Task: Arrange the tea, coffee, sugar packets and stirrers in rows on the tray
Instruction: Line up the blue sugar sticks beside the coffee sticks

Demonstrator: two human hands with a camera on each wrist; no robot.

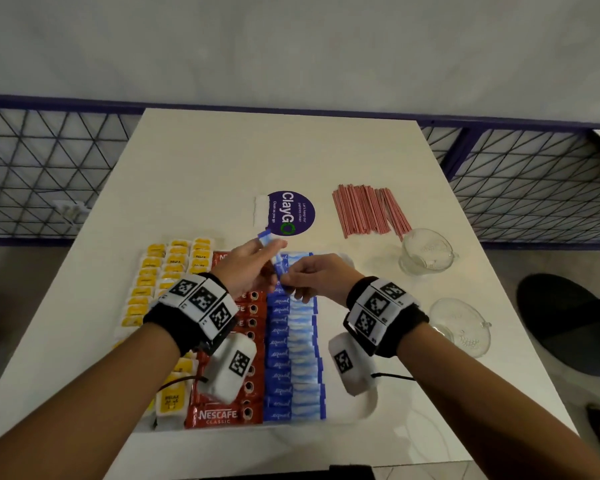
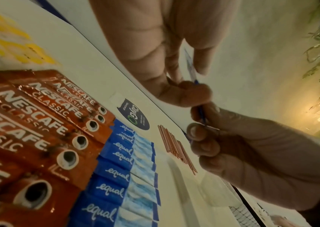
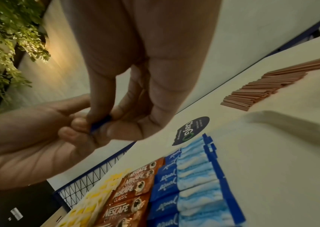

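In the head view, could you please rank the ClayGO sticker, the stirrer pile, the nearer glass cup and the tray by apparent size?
1. tray, partly covered by packets
2. stirrer pile
3. nearer glass cup and ClayGO sticker: they look alike, and the cup sits closer to the camera, so I leave them unranked.

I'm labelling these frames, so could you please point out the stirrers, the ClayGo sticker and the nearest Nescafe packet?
stirrers [image 1: 368, 211]: head view, middle of pile.
ClayGo sticker [image 1: 291, 213]: head view, its centre.
Nescafe packet [image 1: 219, 415]: head view, its logo.

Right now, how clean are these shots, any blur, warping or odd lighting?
Head view: sharp and evenly lit, wide-angle bending at the edges. Left wrist view: left hand soft, warm lamp glare at right. Right wrist view: right hand and blue sweetener packets soft, scene tilted, warm glow upper left.
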